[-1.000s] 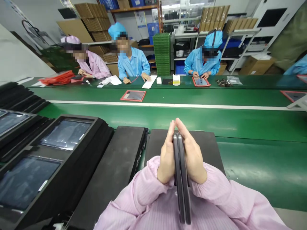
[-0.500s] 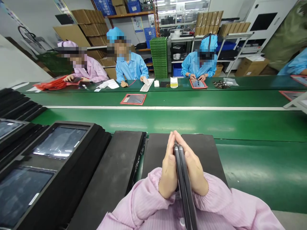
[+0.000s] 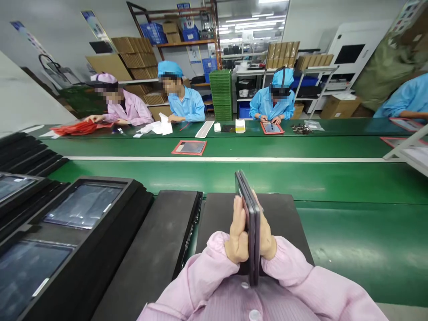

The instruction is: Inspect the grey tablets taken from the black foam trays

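Observation:
Two thin dark tablets (image 3: 251,214) stand on edge, face to face, between my palms, in front of my chest. My left hand (image 3: 238,236) presses flat against their left side, its thumb and fingers along the surface. On the opposite side my right hand (image 3: 265,234) presses in, partly hidden behind them. Under the hands lies a black foam pad (image 3: 217,218), and a second black foam slab (image 3: 157,236) is to its left.
Black foam trays (image 3: 123,189) with film-covered screens are stacked at left. Beyond runs a green conveyor (image 3: 334,171) carrying a tablet in a red sleeve (image 3: 189,147). Several co-workers sit along the far bench (image 3: 347,129). A white rack (image 3: 406,147) juts in at right.
The tablets have moved forward and up, away from my body, and my hands now grip them lower down. My view has tilted up slightly. One co-worker across has lifted white sheets.

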The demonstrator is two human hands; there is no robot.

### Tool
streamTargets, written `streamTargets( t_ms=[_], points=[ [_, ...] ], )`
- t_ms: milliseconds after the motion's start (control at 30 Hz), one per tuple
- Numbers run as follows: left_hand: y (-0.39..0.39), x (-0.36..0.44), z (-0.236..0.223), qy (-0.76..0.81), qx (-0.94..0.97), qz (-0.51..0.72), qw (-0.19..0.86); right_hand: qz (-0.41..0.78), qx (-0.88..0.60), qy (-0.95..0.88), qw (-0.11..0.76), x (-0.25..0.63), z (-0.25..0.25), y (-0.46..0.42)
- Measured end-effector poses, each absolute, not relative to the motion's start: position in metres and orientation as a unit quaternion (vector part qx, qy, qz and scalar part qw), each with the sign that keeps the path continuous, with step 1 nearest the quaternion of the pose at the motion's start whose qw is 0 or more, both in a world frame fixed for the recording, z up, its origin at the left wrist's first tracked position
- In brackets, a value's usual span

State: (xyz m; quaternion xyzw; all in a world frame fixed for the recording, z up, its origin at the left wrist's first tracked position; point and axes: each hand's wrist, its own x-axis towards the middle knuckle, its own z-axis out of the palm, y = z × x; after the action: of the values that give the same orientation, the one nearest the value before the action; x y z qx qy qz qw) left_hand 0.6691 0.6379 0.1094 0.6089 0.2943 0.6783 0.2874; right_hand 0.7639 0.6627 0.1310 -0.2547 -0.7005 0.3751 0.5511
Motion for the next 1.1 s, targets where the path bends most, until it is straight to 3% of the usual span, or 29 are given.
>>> streamTargets(
  t_ms=[133, 600, 867, 1100],
  points=[
    [0.63, 0.675, 0.14, 0.305, 0.539, 0.686, 0.382, 0.373, -0.176, -0.694, 0.59, 0.761, 0.16, 0.658],
    [0.61, 0.678, 0.146, 0.28, 0.545, 0.704, 0.359, 0.379, -0.174, -0.668, 0.616, 0.764, 0.166, 0.637],
    [0.643, 0.684, 0.226, 0.485, 0.344, 0.621, 0.511, 0.493, -0.448, -0.492, 0.561, 0.75, 0.214, 0.657],
    [0.635, 0.692, 0.209, 0.472, 0.244, 0.624, 0.573, 0.54, -0.489, -0.436, 0.529, 0.749, 0.21, 0.646]
  ],
)
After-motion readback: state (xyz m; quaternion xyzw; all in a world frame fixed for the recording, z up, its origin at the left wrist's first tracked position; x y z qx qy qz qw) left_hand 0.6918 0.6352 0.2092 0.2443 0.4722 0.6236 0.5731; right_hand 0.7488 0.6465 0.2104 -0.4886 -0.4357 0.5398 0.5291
